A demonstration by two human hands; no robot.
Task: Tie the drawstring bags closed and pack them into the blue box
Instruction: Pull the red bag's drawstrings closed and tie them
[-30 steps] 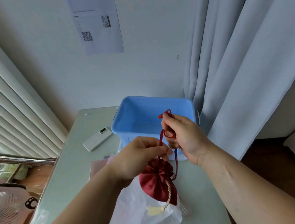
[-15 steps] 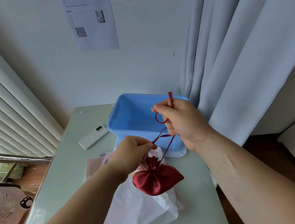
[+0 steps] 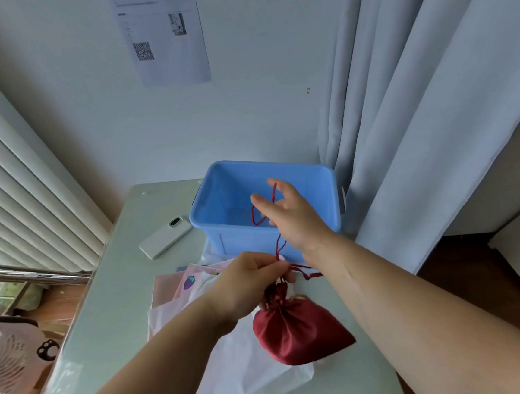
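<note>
A dark red satin drawstring bag (image 3: 299,331) lies on white plastic on the table, its neck gathered shut. My left hand (image 3: 247,282) pinches that neck and the cord at its base. The red drawstring (image 3: 256,219) rises taut from there and loops round my right hand (image 3: 298,218), which hovers over the near edge of the blue box (image 3: 268,163). Thumb and forefinger stick out with the cord wound about them; the remaining fingers are hidden behind the hand. The box interior looks bare.
A white phone (image 3: 165,238) lies left of the box. Under the bag sit a white plastic bag (image 3: 245,371) and a pink pouch with a fruit print (image 3: 178,282). A grey curtain (image 3: 418,120) hangs at the right, and a pink fan (image 3: 5,354) stands low left.
The bag has dropped from hanging in the air onto the table. My right hand has spread its thumb and forefinger, with the cord now looped round them.
</note>
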